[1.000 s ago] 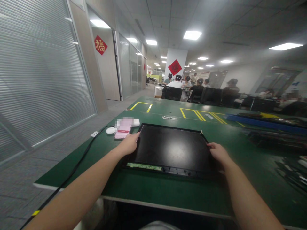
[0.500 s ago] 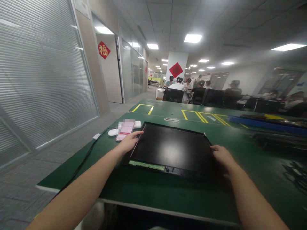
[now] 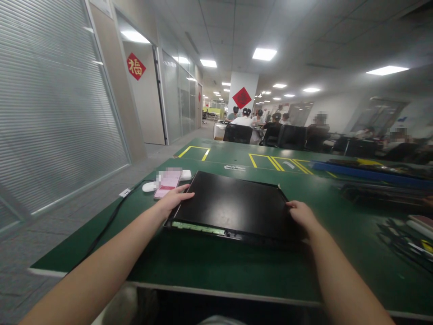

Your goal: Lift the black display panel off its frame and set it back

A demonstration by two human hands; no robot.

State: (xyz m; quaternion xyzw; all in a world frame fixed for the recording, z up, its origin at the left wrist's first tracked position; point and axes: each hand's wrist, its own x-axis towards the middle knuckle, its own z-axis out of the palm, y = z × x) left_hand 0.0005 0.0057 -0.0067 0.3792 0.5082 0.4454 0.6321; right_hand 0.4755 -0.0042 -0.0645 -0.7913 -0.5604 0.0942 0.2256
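Both hands grip a black panel [image 3: 233, 205] on the green desk [image 3: 216, 266].
Left hand [image 3: 172, 201] clasps its 9 o'clock edge, right hand [image 3: 301, 215] its 3 o'clock edge.

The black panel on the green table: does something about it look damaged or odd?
The black panel lies flat, gripped at its sides by the left hand and right hand. Along its near edge a green circuit strip lies exposed with no bezel over it. No cracks show.
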